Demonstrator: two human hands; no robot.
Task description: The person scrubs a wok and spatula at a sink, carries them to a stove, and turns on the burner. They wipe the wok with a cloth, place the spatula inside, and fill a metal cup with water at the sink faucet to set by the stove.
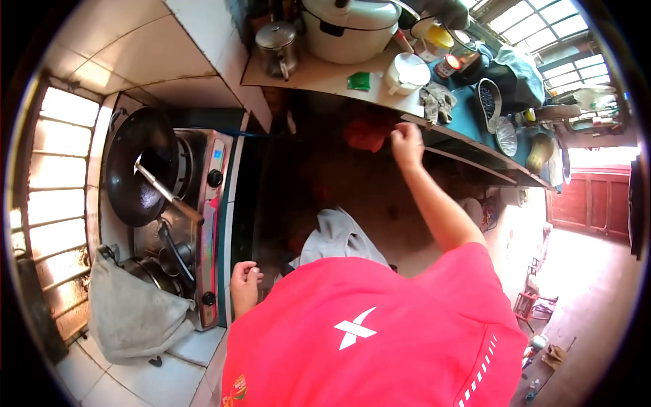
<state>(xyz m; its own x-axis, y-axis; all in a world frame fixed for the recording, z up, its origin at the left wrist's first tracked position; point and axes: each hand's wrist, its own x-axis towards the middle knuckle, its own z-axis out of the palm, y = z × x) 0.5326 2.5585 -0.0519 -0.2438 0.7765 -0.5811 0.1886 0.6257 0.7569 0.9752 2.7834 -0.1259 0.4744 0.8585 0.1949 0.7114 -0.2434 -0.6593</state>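
Note:
My right hand point(408, 145) reaches out below the edge of the counter, its fingers pinched at the end of a limp red thing point(367, 135). That thing looks like a bag or cloth, but shadow hides its exact kind. Beside my body, near the front of the stove point(215, 152), my left hand point(245, 283) is loosely curled with nothing visible in it. A black wok point(132, 193) stands tilted on the stove, and a spatula with a wooden handle point(178, 202) lies across it.
Along the counter point(312, 80) stand a large white pot point(352, 37), a metal jug point(276, 47), a green packet point(359, 81) and a white lidded container point(408, 71). A grey cloth point(132, 312) drapes by a black pan point(175, 254). Barred windows point(61, 190) are at the left.

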